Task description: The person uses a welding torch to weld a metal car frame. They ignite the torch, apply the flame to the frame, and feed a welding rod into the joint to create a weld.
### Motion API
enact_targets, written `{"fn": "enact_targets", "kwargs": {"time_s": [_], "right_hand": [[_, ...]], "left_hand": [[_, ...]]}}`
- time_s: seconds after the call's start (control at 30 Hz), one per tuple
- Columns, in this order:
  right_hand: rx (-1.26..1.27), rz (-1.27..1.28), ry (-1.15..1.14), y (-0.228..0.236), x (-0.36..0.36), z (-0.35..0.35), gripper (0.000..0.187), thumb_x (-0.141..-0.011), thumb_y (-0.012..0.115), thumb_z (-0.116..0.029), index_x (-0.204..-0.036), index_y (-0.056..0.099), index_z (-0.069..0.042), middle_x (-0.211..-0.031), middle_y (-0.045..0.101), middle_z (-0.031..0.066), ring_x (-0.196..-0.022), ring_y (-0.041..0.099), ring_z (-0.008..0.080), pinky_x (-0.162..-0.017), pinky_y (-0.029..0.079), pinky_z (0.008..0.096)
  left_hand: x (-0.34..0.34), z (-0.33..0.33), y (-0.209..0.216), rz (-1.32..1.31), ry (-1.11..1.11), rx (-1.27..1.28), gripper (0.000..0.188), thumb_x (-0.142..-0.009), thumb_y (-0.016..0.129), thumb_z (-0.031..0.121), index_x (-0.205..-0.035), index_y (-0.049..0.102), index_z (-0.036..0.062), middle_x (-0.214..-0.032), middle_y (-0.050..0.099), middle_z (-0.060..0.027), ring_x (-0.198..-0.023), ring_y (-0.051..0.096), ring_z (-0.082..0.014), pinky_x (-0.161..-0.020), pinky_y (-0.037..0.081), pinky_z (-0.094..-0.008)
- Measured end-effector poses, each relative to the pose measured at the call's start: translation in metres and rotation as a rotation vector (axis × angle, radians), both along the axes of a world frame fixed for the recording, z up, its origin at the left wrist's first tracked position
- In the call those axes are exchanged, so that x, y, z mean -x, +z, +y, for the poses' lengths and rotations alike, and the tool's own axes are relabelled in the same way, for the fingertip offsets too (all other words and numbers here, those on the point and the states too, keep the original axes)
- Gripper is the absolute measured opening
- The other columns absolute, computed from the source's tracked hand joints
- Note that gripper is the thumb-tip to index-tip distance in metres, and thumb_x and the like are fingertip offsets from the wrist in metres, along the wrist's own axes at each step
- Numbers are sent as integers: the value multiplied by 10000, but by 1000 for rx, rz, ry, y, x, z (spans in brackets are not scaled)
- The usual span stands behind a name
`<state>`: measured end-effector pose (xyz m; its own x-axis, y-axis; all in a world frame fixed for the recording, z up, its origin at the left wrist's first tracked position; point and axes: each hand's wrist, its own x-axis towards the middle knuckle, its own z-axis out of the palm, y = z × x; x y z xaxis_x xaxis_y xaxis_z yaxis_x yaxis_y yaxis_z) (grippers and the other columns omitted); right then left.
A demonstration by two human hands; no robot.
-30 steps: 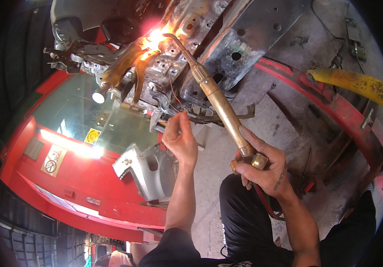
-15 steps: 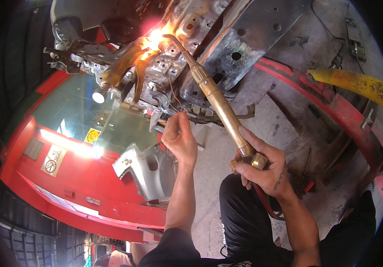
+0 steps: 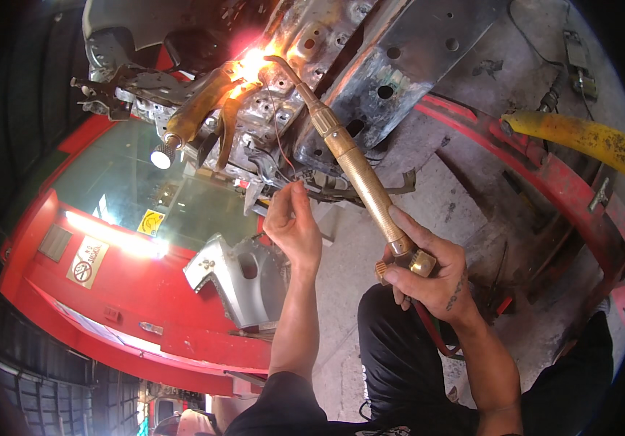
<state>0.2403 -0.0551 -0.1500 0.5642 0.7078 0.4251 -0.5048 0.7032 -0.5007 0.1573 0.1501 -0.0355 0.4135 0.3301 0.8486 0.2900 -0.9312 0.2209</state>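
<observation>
My right hand (image 3: 429, 272) is closed round the valve end of a brass gas welding torch (image 3: 360, 171). The torch slants up and left, and its bent tip meets a bright flame (image 3: 254, 64) on a metal vehicle frame part (image 3: 327, 40). Between the pinched thumb and fingers of my left hand (image 3: 294, 225) is the lower end of a thin filler rod (image 3: 279, 131), which rises toward the flame. Locking pliers (image 3: 189, 120) with a round adjusting screw grip the metal close to the glow. Glare hides the exact spot being heated.
A red car body (image 3: 131, 291) with a glass window stands at the left. A loose silver panel (image 3: 236, 287) leans near my left forearm. Red metal beams (image 3: 545, 171) and a yellow bar (image 3: 574, 134) lie at the right. A hose (image 3: 432, 330) hangs below the torch.
</observation>
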Motion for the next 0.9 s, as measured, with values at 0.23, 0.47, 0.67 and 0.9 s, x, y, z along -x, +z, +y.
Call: {"fn": "enact_targets", "kwargs": {"time_s": [0.23,0.47,0.67,0.9], "right_hand": [[9,7,8,0,0,0,715,-893,697,47,-1564,477,-65,-883,705,39,-618,605,62,-530,510,231],[9,5,5,1,0,0,717,-893,702,47,-1564,474,-60,-891,709,44,-618,607,64,-525,509,232],[1,11,9,-1,1,1,716,-893,701,47,-1564,477,-61,-891,708,44,-615,607,65,-525,510,231],[19,17,22,1,0,-1,733,-882,702,46,-1569,472,-68,-884,707,39,-618,606,62,-530,511,230]], "left_hand": [[-1,-2,1,6,0,-18,248,-1041,690,192,-1007,751,-46,-769,634,27,-704,499,-45,-624,399,-221],[1,-1,0,9,2,-20,253,-1041,690,197,-1010,754,-46,-769,637,22,-709,506,-48,-631,407,-222],[0,-3,0,7,2,-3,258,-1041,690,200,-1010,753,-48,-771,639,21,-711,509,-48,-631,408,-222],[-1,0,0,-9,-9,-4,234,-1035,696,179,-1005,750,-47,-778,642,19,-708,508,-46,-629,405,-221]]}}
